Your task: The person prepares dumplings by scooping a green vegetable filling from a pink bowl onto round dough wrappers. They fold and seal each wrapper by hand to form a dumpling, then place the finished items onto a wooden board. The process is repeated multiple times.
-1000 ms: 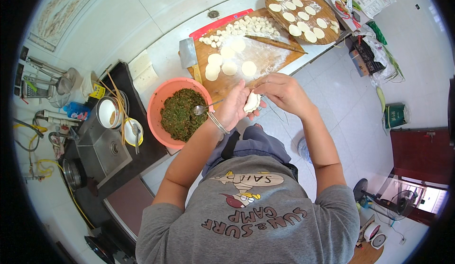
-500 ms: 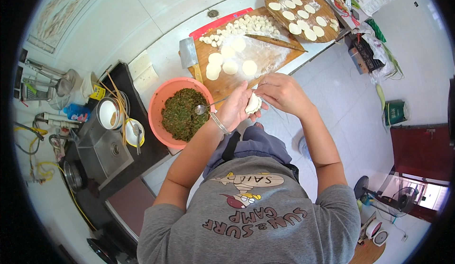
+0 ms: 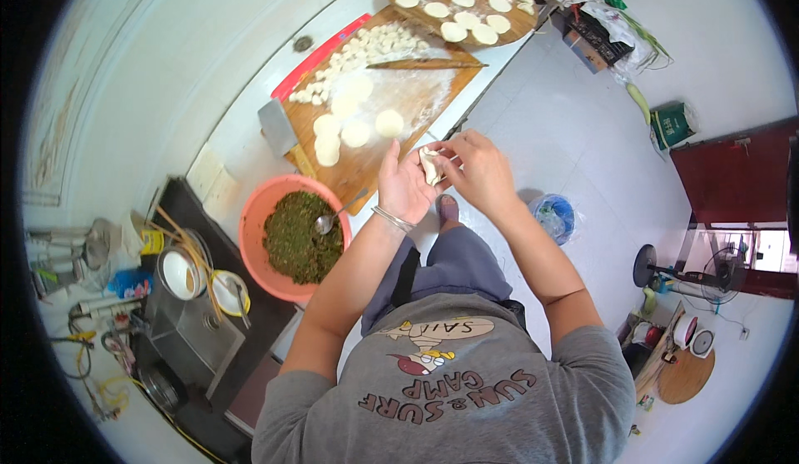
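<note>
A white dough dumpling (image 3: 430, 167), folded over, lies against the fingers of my left hand (image 3: 404, 188). That palm faces up with the thumb held away. My right hand (image 3: 480, 170) pinches the dumpling's edge from the other side. Just ahead is a wooden cutting board (image 3: 329, 173) with flat round wrappers (image 3: 355, 135) and many small dough pieces (image 3: 366, 52). Left of my hands stands a pink bowl (image 3: 250, 231) of dark green chopped filling (image 3: 291, 243), a metal spoon (image 3: 325, 224) resting in it.
A cleaver (image 3: 277, 124) lies at the board's left edge, a rolling pin (image 3: 426, 64) across its far part. Beyond is a round wooden board (image 3: 423, 21) bearing more wrappers. A sink (image 3: 187, 331) with stacked bowls is at left. On the floor at right stands a lined bin (image 3: 553, 217).
The whole view has turned, and the worktop sits further left. Both hands stay together on the dumpling, which is now tilted more upright. The floor bin shows more fully.
</note>
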Available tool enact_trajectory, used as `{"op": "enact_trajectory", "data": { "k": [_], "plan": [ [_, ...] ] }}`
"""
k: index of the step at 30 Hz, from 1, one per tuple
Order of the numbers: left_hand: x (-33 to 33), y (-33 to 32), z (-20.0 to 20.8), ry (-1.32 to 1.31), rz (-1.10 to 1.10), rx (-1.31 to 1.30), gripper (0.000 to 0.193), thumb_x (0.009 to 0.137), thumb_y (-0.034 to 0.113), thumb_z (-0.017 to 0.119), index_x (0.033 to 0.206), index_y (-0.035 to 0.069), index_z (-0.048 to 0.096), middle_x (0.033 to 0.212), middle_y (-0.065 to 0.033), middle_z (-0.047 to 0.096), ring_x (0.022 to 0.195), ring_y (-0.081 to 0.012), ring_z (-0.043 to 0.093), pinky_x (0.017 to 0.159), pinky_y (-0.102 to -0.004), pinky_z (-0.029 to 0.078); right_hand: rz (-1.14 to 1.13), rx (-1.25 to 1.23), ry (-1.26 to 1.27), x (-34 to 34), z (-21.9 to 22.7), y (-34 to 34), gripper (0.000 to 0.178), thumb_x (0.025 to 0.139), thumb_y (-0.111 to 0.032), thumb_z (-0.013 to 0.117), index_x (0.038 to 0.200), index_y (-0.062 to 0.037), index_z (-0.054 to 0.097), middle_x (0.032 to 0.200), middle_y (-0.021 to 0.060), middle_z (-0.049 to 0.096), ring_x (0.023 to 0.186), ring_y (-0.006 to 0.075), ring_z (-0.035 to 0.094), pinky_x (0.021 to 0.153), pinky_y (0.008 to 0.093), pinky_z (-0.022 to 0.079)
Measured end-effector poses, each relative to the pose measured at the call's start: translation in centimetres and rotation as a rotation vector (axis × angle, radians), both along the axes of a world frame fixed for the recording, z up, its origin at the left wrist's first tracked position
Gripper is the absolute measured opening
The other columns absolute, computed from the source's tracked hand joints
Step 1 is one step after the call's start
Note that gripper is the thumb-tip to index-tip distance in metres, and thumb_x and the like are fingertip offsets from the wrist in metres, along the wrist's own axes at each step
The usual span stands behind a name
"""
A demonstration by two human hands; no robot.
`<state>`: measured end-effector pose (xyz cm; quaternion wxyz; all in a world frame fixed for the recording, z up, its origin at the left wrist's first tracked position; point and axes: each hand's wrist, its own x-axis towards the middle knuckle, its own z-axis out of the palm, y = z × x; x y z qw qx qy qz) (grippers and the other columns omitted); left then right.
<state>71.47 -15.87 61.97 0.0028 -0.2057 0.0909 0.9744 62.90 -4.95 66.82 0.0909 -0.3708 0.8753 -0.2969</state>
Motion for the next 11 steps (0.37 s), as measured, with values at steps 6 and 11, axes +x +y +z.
{"op": "enact_trajectory", "data": {
  "k": [6, 11],
  "plan": [
    [-10.3, 3.1, -2.3, -0.051, 0.045, 0.095, 0.065, 0.091, 0.058, 0.027, 0.119, 0.002, 0.045, 0.114, -0.0102, 0.054, 0.104, -0.0218, 0.054, 0.089, -0.0360, 0.044, -0.111, 0.039, 0.191, -8.1, -2.4, 1.3, 0.026, 0.070, -0.025, 0.072, 0.080, -0.0022, 0.068, 0.085, 0.0109, 0.059, 0.081, 0.0278, 0.055, 0.069, 0.0362, 0.048],
    [-21.7, 6.1, -4.9, -0.049, 0.042, 0.085, 0.066, 0.090, 0.060, 0.030, 0.121, 0.004, 0.046, 0.116, -0.0062, 0.055, 0.108, -0.0213, 0.052, 0.095, -0.0351, 0.040, -0.120, 0.073, 0.150, -18.7, -4.5, 3.5, 0.025, 0.070, -0.020, 0.072, 0.089, -0.0032, 0.068, 0.087, 0.0103, 0.060, 0.082, 0.0292, 0.054, 0.073, 0.0358, 0.047]
  ]
}}
